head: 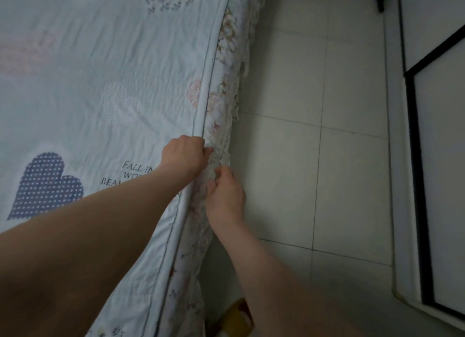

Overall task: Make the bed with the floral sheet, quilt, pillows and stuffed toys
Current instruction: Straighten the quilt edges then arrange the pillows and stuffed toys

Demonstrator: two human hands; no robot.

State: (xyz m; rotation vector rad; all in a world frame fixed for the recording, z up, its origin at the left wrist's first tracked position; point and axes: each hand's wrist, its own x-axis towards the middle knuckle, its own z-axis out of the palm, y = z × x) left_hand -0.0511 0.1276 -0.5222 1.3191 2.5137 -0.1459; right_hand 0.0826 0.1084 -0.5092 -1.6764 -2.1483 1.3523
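Two hands (185, 152) (226, 194), one quilt (100, 67), one floral sheet (222, 102).

I see the bed (193, 256) at left, w/ the floral sheet (224, 110) covering its side. The pale blue quilt (100, 72) lies flat on top, its piped edge running along the bed edge; it has a dark dotted heart (42, 185) and printed words. On the tiled floor (314, 160), just beside the bed, lies a yellow-brown thing (236, 316), can't tell what.

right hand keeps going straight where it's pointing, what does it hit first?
The right hand pinches the floral sheet hanging beside the quilt, so more of that fabric comes first. Just beyond, probably the left hand gripping the quilt's edge. Depth is unclear.
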